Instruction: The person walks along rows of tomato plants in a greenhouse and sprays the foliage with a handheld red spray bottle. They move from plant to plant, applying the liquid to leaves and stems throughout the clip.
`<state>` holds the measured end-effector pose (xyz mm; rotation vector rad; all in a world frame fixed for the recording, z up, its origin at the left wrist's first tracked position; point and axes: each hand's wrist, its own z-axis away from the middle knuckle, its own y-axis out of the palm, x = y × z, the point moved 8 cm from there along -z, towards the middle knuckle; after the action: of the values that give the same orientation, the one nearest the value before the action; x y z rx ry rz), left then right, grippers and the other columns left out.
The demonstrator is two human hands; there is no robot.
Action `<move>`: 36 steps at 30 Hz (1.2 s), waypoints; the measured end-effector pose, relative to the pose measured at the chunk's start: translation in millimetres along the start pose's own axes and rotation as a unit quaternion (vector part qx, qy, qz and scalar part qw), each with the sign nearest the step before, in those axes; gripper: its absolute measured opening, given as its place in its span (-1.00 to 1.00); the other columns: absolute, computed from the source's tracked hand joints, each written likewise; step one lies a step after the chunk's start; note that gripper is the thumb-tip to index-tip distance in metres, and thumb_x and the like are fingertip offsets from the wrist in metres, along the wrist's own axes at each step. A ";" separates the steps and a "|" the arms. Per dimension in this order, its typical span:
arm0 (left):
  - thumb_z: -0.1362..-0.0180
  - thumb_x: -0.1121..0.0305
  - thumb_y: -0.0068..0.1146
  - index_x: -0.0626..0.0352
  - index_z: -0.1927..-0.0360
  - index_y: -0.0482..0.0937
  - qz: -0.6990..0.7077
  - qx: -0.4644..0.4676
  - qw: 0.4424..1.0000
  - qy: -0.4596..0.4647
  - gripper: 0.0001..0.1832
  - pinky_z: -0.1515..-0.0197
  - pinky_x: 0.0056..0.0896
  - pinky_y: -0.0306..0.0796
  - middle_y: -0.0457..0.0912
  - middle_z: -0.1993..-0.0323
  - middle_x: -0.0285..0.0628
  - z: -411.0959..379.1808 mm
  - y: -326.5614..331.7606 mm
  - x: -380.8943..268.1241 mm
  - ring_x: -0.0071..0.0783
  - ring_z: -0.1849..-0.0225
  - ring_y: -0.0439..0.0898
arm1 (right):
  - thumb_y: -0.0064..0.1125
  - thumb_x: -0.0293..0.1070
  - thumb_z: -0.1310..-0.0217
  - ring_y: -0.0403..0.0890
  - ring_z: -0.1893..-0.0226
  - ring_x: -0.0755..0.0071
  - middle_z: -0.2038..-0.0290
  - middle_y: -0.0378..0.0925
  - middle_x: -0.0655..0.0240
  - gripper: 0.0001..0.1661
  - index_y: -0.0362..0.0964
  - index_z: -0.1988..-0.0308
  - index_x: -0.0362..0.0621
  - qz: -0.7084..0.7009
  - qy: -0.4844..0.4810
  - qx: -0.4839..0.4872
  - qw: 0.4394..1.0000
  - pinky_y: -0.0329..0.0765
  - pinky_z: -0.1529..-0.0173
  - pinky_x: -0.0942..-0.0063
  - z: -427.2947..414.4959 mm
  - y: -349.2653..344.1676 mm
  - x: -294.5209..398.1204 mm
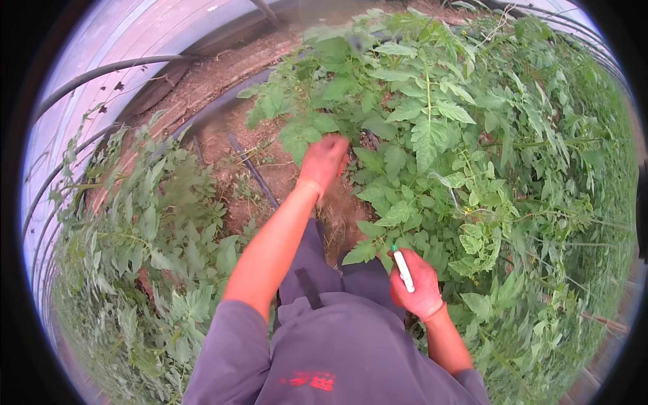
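Note:
My left hand [324, 161], in a reddish work glove, reaches forward to the leaves at the near edge of a tomato plant [400, 76]. Its fingers are bent and partly hidden, so whether they pinch anything is unclear. Lower down on the right, my right hand [416, 292], gloved the same way, is closed around a slim white pen-like tube [403, 270] with a green tip. The tip points up and away from me, beside low tomato leaves [372, 245].
Dense tomato plants [552, 192] crowd the right, with thin strings running among them. More plants [152, 243] stand on the left. A dark drip hose [253, 172] lies on the bare soil [273, 142] between. Curved poles [111, 66] hold up plastic sheeting [126, 30].

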<state>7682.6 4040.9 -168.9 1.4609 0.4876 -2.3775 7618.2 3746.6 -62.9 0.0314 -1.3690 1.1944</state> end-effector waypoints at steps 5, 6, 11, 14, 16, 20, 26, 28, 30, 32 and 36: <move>-0.27 -0.13 0.18 0.03 0.30 0.61 0.177 0.010 0.983 -0.039 -0.59 0.62 -0.44 0.22 0.56 0.55 -0.29 -134.8 41.8 -98.9 -0.57 0.66 0.37 | 0.18 -0.47 -0.11 0.63 0.18 -0.18 0.14 0.58 0.01 -0.47 0.43 -0.13 -0.17 -0.013 0.052 -0.021 0.998 0.60 0.13 0.08 22.4 -0.2 -13.6; -0.29 -0.12 0.14 -0.02 0.33 0.59 0.189 0.006 0.979 -0.076 -0.61 0.63 -0.42 0.20 0.55 0.56 -0.30 -155.7 50.9 -106.5 -0.58 0.66 0.36 | 0.20 -0.47 -0.10 0.64 0.18 -0.19 0.12 0.58 0.00 -0.46 0.42 -0.13 -0.18 -0.026 0.080 -0.025 0.996 0.61 0.13 0.09 31.8 0.1 -23.7; -0.30 0.13 0.20 0.06 0.30 0.62 0.021 0.093 0.995 0.010 -0.76 0.64 -0.39 0.31 0.52 0.61 -0.35 -312.8 24.8 -56.9 -0.52 0.69 0.39 | 0.22 -0.45 -0.08 0.65 0.18 -0.21 0.08 0.59 -0.03 -0.44 0.42 -0.14 -0.19 -0.023 0.106 -0.030 0.994 0.62 0.10 0.10 50.0 -7.9 -32.9; -0.31 0.28 0.14 0.11 0.32 0.62 -0.031 0.131 0.988 0.075 -0.84 0.61 -0.32 0.37 0.58 0.57 -0.27 -246.0 102.4 -113.7 -0.46 0.64 0.49 | 0.22 -0.46 -0.08 0.64 0.18 -0.21 0.09 0.59 -0.03 -0.43 0.42 -0.14 -0.18 -0.044 0.175 -0.095 0.979 0.62 0.10 0.11 54.1 -0.3 -50.1; -0.32 0.27 0.12 0.11 0.28 0.64 -0.070 0.138 0.983 0.095 -0.84 0.59 -0.31 0.40 0.60 0.56 -0.24 -231.7 89.6 -115.0 -0.42 0.62 0.52 | 0.21 -0.47 -0.08 0.64 0.17 -0.20 0.09 0.59 -0.02 -0.44 0.43 -0.14 -0.18 -0.047 0.152 -0.100 0.982 0.62 0.09 0.12 43.3 -0.8 -39.3; -0.31 0.31 0.02 0.08 0.14 0.63 0.177 0.129 0.972 -0.089 -0.81 0.50 -0.29 0.47 0.62 0.52 -0.22 -219.5 83.2 -89.2 -0.38 0.57 0.57 | 0.19 -0.49 -0.08 0.65 0.15 -0.17 0.10 0.60 0.01 -0.48 0.46 -0.11 -0.17 -0.087 0.168 -0.104 0.976 0.62 0.08 0.14 35.5 11.0 -41.6; -0.25 0.54 -0.24 0.03 -0.19 0.53 0.333 0.061 0.941 -0.025 -0.52 0.33 -0.31 0.52 0.68 0.36 -0.22 -226.8 84.6 -51.1 -0.40 0.47 0.59 | 0.18 -0.50 -0.10 0.66 0.26 -0.14 0.16 0.61 0.04 -0.51 0.47 -0.09 -0.17 -0.039 0.125 -0.097 0.987 0.62 0.18 0.16 10.4 -1.2 -14.9; -0.24 0.57 -0.23 0.05 -0.19 0.52 0.356 0.012 0.934 -0.021 -0.51 0.35 -0.35 0.48 0.68 0.35 -0.21 -196.6 86.1 -62.7 -0.41 0.47 0.58 | 0.18 -0.50 -0.10 0.65 0.33 -0.14 0.21 0.60 0.03 -0.51 0.45 -0.09 -0.20 -0.016 0.101 -0.113 0.988 0.60 0.25 0.15 8.8 -2.2 -13.6; -0.22 0.59 -0.14 0.11 -0.19 0.52 0.340 -0.002 0.940 -0.004 -0.53 0.36 -0.36 0.46 0.68 0.34 -0.16 -169.3 78.5 -51.8 -0.44 0.48 0.57 | 0.18 -0.50 -0.10 0.64 0.33 -0.15 0.22 0.59 0.02 -0.51 0.44 -0.09 -0.21 -0.034 0.126 -0.103 0.986 0.60 0.25 0.14 15.0 3.5 -24.4; -0.23 0.50 0.00 0.20 -0.23 0.48 0.180 -0.024 0.983 0.017 -0.54 0.34 -0.28 0.50 0.69 0.34 -0.05 -129.4 69.5 -4.7 -0.31 0.48 0.61 | 0.17 -0.50 -0.10 0.63 0.33 -0.15 0.22 0.59 0.02 -0.52 0.43 -0.09 -0.21 -0.044 0.137 -0.095 0.985 0.59 0.25 0.13 14.6 7.4 -24.9; -0.12 0.33 0.23 0.20 -0.03 0.63 -0.397 0.094 0.905 0.116 -0.61 0.07 -0.28 0.55 0.74 0.20 -0.11 -56.9 44.4 121.0 -0.25 0.24 0.69 | 0.16 -0.51 -0.10 0.63 0.29 -0.17 0.18 0.59 0.01 -0.52 0.43 -0.09 -0.20 -0.012 0.097 -0.072 0.993 0.60 0.22 0.11 -3.2 2.9 -5.9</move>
<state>7694.3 4016.2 -307.2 1.9144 1.1229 -2.9147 7620.0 3746.3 -70.0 -0.1665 -1.2764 1.0474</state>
